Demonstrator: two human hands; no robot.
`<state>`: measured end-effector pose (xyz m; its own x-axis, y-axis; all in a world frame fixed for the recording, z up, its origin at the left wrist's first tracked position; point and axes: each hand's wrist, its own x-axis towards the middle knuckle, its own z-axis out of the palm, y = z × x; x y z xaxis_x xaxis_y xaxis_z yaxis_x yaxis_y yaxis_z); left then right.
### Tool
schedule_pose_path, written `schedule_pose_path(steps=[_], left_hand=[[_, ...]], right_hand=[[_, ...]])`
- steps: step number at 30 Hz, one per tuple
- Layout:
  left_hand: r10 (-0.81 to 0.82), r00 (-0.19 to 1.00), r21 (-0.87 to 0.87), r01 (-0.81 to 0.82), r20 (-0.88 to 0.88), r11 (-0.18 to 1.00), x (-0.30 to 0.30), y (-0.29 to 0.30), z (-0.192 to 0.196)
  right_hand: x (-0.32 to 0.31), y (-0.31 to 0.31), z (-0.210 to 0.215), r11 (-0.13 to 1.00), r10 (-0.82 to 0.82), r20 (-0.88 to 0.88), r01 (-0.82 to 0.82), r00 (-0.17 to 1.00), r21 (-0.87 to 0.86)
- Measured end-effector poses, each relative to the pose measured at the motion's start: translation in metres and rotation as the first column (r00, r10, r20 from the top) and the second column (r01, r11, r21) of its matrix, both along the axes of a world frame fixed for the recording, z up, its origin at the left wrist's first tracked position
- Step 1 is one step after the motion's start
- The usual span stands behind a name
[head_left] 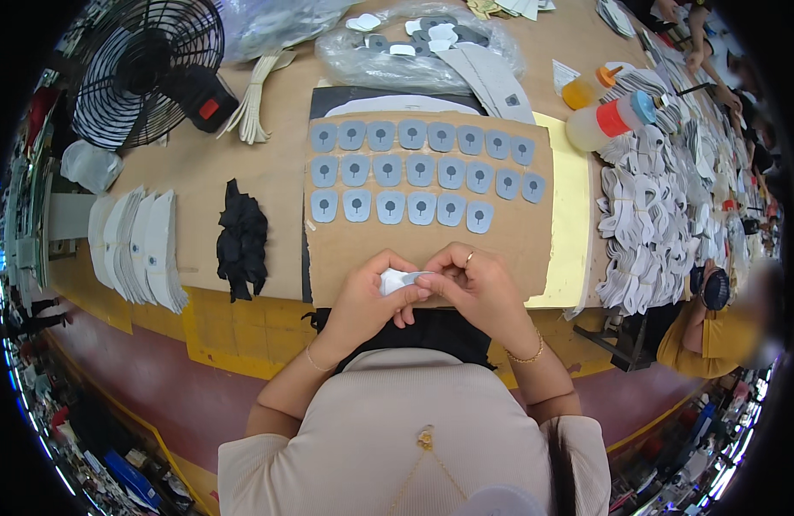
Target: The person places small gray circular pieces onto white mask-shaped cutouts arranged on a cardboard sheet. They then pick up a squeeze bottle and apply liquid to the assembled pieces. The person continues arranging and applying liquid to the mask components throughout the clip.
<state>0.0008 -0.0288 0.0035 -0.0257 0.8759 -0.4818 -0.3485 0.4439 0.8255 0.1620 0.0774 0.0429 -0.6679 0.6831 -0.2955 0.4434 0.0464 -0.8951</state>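
Note:
My left hand point(378, 292) is closed round a small white patch point(393, 281), which looks like a few pieces stacked together. My right hand point(476, 285) pinches the grey edge of the same patch between thumb and fingers. Both hands meet over the near edge of a brown cardboard sheet point(431, 243). Beyond them on the cardboard lie three rows of light grey-blue patches point(387, 170), each with a dark tree-like mark. The last row is shorter and stops at the right with one patch point(479, 217).
Left stand a black fan point(147, 73), black cloth point(242, 241) and white stacked pieces point(160, 249). A plastic bag of patches point(418, 47) lies at the back. Right are two bottles point(616, 116), a yellow sheet point(569, 211), bundled white pieces point(642, 224) and another person point(706, 344).

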Motion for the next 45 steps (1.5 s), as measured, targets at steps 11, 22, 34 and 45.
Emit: schedule_pose_path(steps=[11,22,34,45], left_hand=[[0.016,0.958,0.012,-0.02,0.287,1.0,-0.006,0.01,-0.003],[0.105,0.969,-0.04,-0.099,0.223,0.994,-0.002,0.016,0.005],[0.128,0.976,0.04,-0.136,0.174,0.99,-0.002,0.015,-0.001],[0.152,0.972,0.034,-0.16,0.177,0.986,0.0,0.017,-0.002]], right_hand=[[0.047,0.063,-0.039,0.847,-0.482,0.037,0.455,0.875,0.276],[0.034,0.057,-0.041,0.743,-0.404,0.165,0.217,0.9,0.633],[0.035,0.051,-0.049,0.658,-0.47,0.05,0.312,0.881,0.685],[0.037,0.056,-0.047,0.732,-0.48,0.134,0.311,0.867,0.606]])
